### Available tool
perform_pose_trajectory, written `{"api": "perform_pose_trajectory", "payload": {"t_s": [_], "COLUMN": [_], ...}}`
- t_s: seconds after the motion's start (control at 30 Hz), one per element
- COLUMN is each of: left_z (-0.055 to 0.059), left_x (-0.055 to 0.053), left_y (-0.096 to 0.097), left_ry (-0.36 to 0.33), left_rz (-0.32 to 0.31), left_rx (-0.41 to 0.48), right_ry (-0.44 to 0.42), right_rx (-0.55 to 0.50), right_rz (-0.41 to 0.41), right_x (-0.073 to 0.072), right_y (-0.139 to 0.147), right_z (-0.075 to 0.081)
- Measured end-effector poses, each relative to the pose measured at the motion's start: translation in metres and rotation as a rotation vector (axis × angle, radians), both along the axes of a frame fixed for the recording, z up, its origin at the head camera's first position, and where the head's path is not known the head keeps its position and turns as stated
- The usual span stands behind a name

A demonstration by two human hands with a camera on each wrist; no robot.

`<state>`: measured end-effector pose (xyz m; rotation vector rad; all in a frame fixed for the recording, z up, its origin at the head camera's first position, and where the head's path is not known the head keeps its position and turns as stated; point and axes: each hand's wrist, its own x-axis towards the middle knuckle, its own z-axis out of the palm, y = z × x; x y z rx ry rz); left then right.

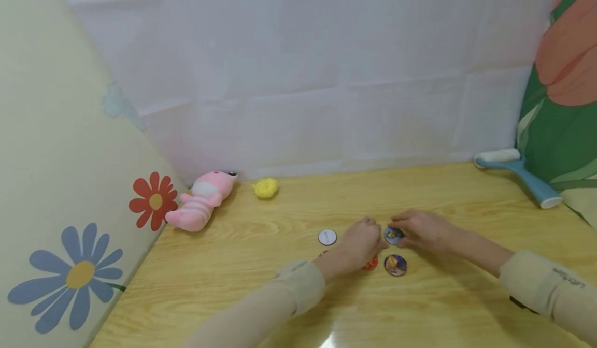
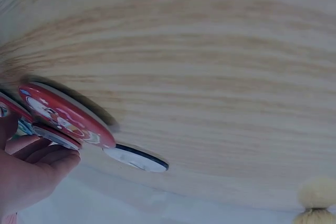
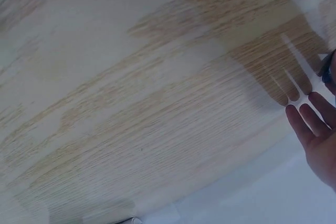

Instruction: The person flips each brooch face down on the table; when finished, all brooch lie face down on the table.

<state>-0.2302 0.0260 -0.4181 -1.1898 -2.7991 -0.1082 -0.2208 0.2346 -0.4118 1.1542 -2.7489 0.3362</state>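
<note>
My left hand [image 1: 360,243] curls over the middle of a small group of round badges. In the left wrist view its fingers are at the edge of a small round badge [image 2: 59,136], which the hand hides in the head view. My right hand [image 1: 428,231] pinches a blue round badge [image 1: 394,235] between thumb and forefinger; its other fingers stretch out in the right wrist view. A white-faced badge [image 1: 327,237] lies left of the left hand. A red badge [image 1: 371,263] lies partly under that hand, and a dark multicoloured badge [image 1: 395,265] is nearer me.
At the back left of the wooden table [image 1: 224,296] lie a pink striped plush toy [image 1: 200,203] and a yellow fuzzy ball [image 1: 266,188]. A blue-handled lint roller [image 1: 524,174] rests at the back right. A white cloth [image 1: 298,89] hangs behind.
</note>
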Motion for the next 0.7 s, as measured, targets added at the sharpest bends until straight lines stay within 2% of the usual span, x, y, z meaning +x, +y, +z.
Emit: {"api": "perform_pose_trajectory", "payload": {"t_s": [0.13,0.2,0.37,0.53,0.7], "left_z": [-0.001,0.0,0.001,0.001,-0.001], "left_x": [0.001,0.002,0.004,0.006,0.008], "left_y": [0.006,0.008,0.014,0.015,0.018], "left_ry": [0.002,-0.005,0.009,0.013,-0.004], "left_rz": [0.006,0.028,0.074,0.074,0.049], "left_rx": [-0.006,-0.017,-0.058,-0.051,-0.014], "right_ry": [0.021,0.024,-0.024,-0.07,-0.027], "right_rx": [-0.006,-0.008,-0.044,-0.077,-0.055], "right_rz": [0.013,0.014,0.016,0.038,0.049], "right_x": [-0.001,-0.001,-0.001,-0.002,-0.003], "right_y": [0.0,0.0,0.002,0.003,0.004], "right_z": [-0.001,-0.001,0.001,0.004,0.003]}}
